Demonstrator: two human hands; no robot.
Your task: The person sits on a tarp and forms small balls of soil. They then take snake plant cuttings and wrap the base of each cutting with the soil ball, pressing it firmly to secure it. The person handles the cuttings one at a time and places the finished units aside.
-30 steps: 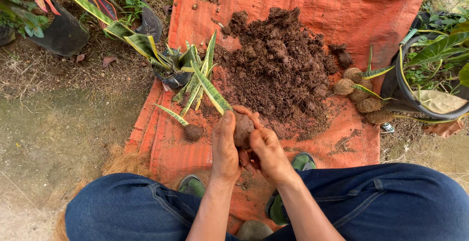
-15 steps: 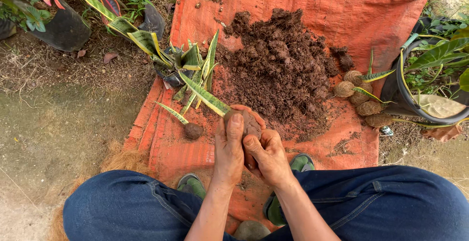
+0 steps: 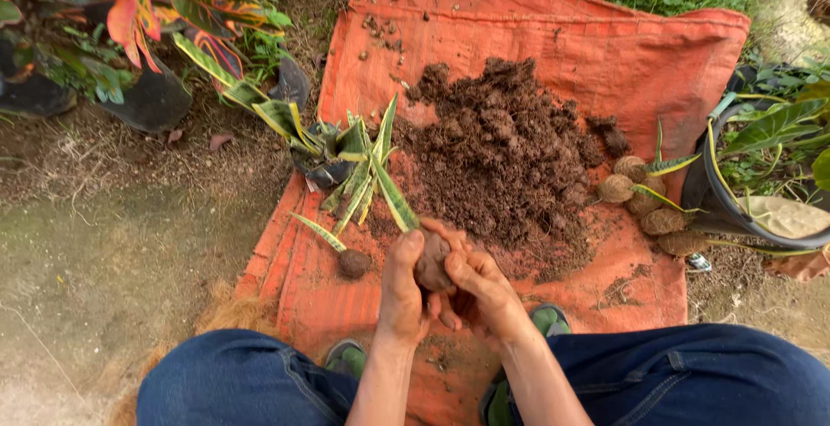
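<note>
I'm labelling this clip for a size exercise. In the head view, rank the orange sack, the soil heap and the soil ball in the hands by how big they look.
1. orange sack
2. soil heap
3. soil ball, pressed between the left hand and right hand; it sits nearer the camera, yet looks far smaller.

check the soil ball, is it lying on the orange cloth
No, both hands, left hand and right hand, hold the soil ball pressed between them above the orange cloth.
</note>
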